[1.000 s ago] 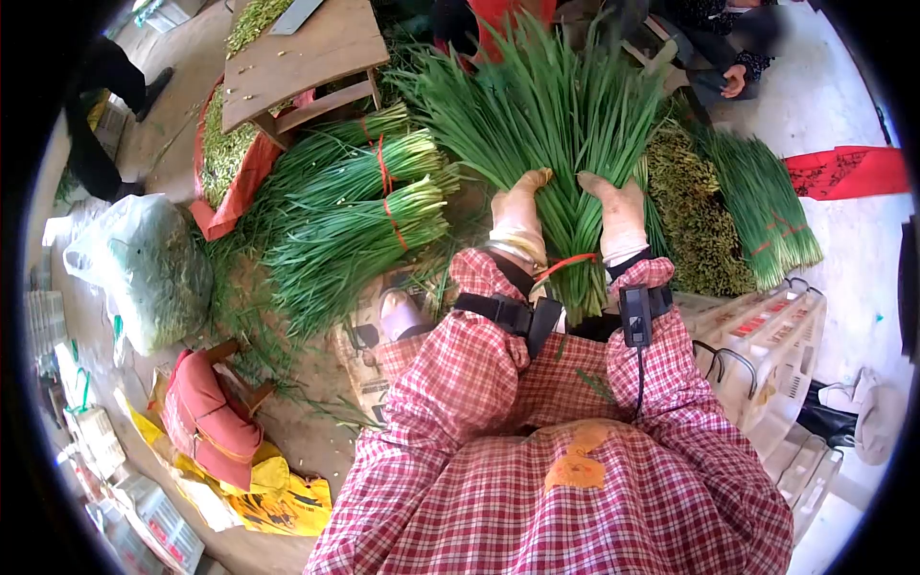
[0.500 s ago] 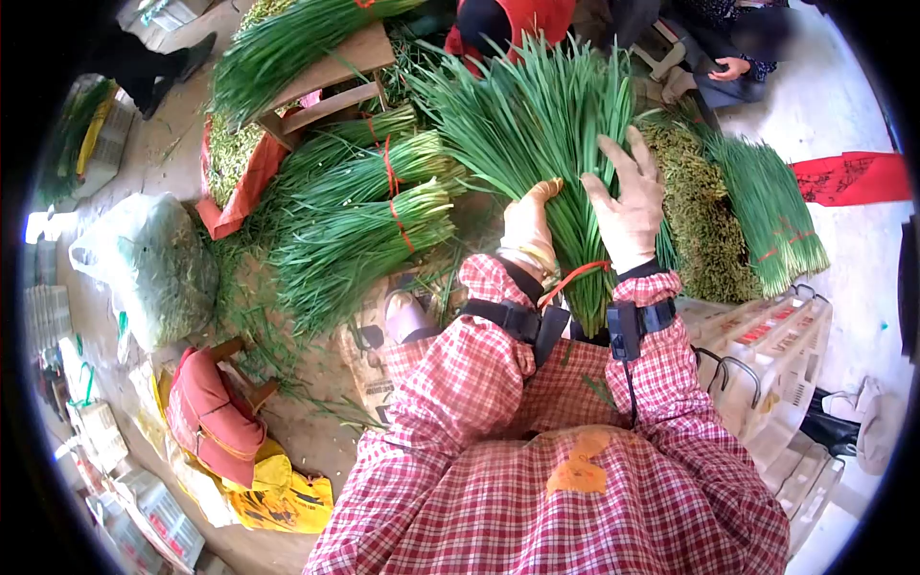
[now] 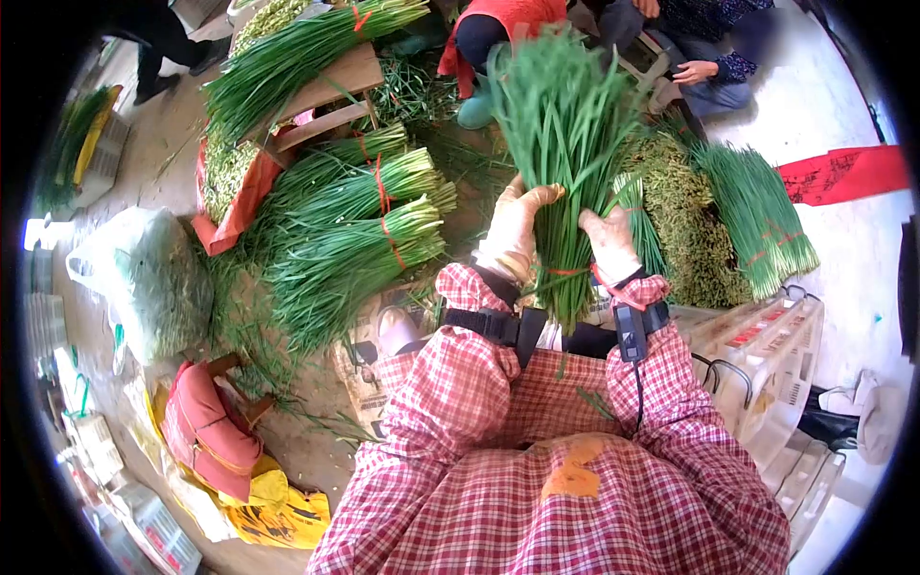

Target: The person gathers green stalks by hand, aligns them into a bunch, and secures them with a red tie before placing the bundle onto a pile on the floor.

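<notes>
Head view: on floor to left, tied green bundles (image 3: 355, 240). Between hands, leafy bunch (image 3: 565, 105), held upright, leaf tips fanned and blurred. Looks like gathering and steadying of stalks; calls for even pressure from both sides to keep leaves from slipping out. On one side, left hand (image 3: 513, 230), closed against stalks; opposite, right hand (image 3: 611, 247), likewise clasping bunch. Across lower stalks, red band (image 3: 567, 272); cannot tell how tight.

On my left I have a bulging plastic bag (image 3: 153, 287), then a red cushion (image 3: 206, 429) on a wooden frame (image 3: 259, 410), just beside a yellow sack (image 3: 283, 510) (dark print, creased). Pale crates (image 3: 767, 350) and a red cloth (image 3: 843, 176) lie to my right.
</notes>
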A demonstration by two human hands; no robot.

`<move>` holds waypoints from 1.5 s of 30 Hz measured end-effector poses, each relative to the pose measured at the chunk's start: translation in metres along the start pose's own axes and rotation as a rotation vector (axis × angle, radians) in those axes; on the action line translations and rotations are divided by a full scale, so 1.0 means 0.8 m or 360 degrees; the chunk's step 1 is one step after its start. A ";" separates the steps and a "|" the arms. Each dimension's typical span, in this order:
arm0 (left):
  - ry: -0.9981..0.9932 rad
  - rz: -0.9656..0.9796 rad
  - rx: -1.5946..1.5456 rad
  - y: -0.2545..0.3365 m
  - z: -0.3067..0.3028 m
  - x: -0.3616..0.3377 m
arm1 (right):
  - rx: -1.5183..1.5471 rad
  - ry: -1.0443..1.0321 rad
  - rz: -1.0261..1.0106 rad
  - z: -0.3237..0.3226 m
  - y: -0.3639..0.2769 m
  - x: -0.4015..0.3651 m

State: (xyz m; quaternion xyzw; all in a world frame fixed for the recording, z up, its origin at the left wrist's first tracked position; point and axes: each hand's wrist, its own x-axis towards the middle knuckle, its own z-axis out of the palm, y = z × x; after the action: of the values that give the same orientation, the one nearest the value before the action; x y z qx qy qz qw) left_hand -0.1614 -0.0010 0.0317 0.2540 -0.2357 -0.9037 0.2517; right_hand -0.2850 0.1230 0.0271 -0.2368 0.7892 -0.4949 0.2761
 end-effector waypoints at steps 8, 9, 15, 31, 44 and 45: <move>0.0178 -0.0046 -0.0511 -0.005 -0.009 0.006 | 0.0915 -0.0367 -0.0263 0.008 -0.040 -0.004; 0.0175 0.0007 -0.0423 -0.007 -0.008 0.004 | 0.0752 -0.0392 -0.0355 0.005 -0.030 0.004; 0.0095 -0.0088 -0.0391 -0.013 -0.013 0.003 | 0.0352 0.0131 -0.0087 0.037 -0.026 -0.007; 0.0293 -0.0001 -0.0117 -0.032 -0.014 0.011 | 0.0252 0.0703 -0.0793 0.006 -0.076 -0.002; 0.0191 0.0000 -0.0032 -0.030 0.002 0.000 | -0.2205 -0.0147 -0.1254 0.011 -0.199 0.105; 0.0190 0.0011 -0.0033 -0.031 0.001 0.001 | -0.1861 -0.0003 -0.1444 -0.009 -0.211 0.103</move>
State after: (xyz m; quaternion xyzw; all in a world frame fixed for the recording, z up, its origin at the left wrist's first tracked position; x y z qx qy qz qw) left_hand -0.1710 0.0175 0.0180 0.3039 -0.2118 -0.8884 0.2711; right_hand -0.3336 0.0071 0.1667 -0.6487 0.7482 -0.0589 -0.1263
